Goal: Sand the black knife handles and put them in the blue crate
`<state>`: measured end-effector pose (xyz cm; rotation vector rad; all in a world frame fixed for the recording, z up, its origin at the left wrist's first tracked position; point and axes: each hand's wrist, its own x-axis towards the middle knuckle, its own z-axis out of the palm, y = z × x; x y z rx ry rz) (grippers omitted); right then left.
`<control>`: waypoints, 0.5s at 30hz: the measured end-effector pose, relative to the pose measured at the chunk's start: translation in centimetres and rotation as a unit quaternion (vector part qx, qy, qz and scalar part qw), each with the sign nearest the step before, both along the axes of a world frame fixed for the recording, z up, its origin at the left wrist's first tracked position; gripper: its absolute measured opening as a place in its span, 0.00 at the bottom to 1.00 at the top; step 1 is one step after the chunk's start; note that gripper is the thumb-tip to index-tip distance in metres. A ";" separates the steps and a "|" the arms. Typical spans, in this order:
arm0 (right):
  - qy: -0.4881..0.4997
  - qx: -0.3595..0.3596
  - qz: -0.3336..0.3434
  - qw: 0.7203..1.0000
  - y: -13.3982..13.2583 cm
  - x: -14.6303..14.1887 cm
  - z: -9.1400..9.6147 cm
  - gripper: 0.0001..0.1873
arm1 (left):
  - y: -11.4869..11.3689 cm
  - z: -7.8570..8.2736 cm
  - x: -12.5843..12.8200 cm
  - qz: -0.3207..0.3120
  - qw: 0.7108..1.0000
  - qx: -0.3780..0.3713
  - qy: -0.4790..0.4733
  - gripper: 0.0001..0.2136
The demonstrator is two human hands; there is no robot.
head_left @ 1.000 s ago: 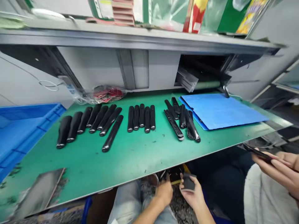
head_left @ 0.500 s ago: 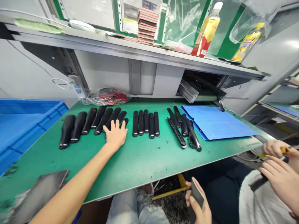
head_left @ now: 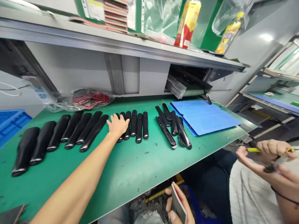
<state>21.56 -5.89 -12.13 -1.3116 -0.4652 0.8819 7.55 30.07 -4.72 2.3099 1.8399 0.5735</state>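
The left hand [head_left: 118, 125] is open, fingers spread and not clenched on anything, lying over the black glossy bar-shaped pieces [head_left: 134, 123]. Its palm and fingers hide parts of the two or three nearest, so I can't tell how many lie beneath it or whether it has hold of any. More of these pieces fan out at nine o'clock from it [head_left: 79, 132], all lying flat on the green surface [head_left: 130, 174]. At three o'clock sit darker slotted pieces [head_left: 166, 132], partly overlapping, beside a blue mat [head_left: 203, 118].

The right hand [head_left: 181, 196] grips a thin flat rectangular object [head_left: 178, 207] seen edge-on, red along one rim. The bottom of the frame cuts off both hand and object, so what it is can't be made out.

At four o'clock, a co-worker's hands [head_left: 272, 149] hold a yellow-handled tool [head_left: 253, 150] and a small dark piece [head_left: 270, 168], blurred and partly hidden by their fingers.
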 end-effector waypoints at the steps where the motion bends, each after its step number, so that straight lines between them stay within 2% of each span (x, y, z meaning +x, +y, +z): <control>1: 0.020 -0.003 -0.006 1.000 -0.1 0.2 0.0 0.25 | -1.1 0.7 1.6 -0.018 1.000 0.007 -0.004 0.23; 3: 0.068 -0.012 -0.015 0.998 -0.3 0.7 -0.1 0.21 | -3.9 1.7 5.8 -0.061 0.998 0.012 -0.020 0.20; 5: 0.103 -0.021 -0.014 0.994 -0.6 1.2 0.1 0.20 | -7.0 2.3 10.7 -0.092 0.995 -0.015 -0.042 0.19; 7: 0.122 -0.018 -0.003 0.992 -1.0 1.8 0.5 0.21 | -9.1 2.3 15.4 -0.087 0.992 -0.062 -0.064 0.20; 9: 0.128 0.001 0.010 0.992 -1.3 2.4 1.1 0.21 | -9.5 1.9 18.7 -0.049 0.989 -0.107 -0.092 0.18; 12: 0.156 0.029 0.025 0.987 -1.7 3.1 2.4 0.20 | -8.3 1.3 19.8 0.008 0.974 -0.171 -0.150 0.16; 15: 0.194 0.020 0.049 0.980 -1.6 3.0 4.1 0.17 | -7.4 1.2 17.7 0.055 0.944 -0.227 -0.232 0.17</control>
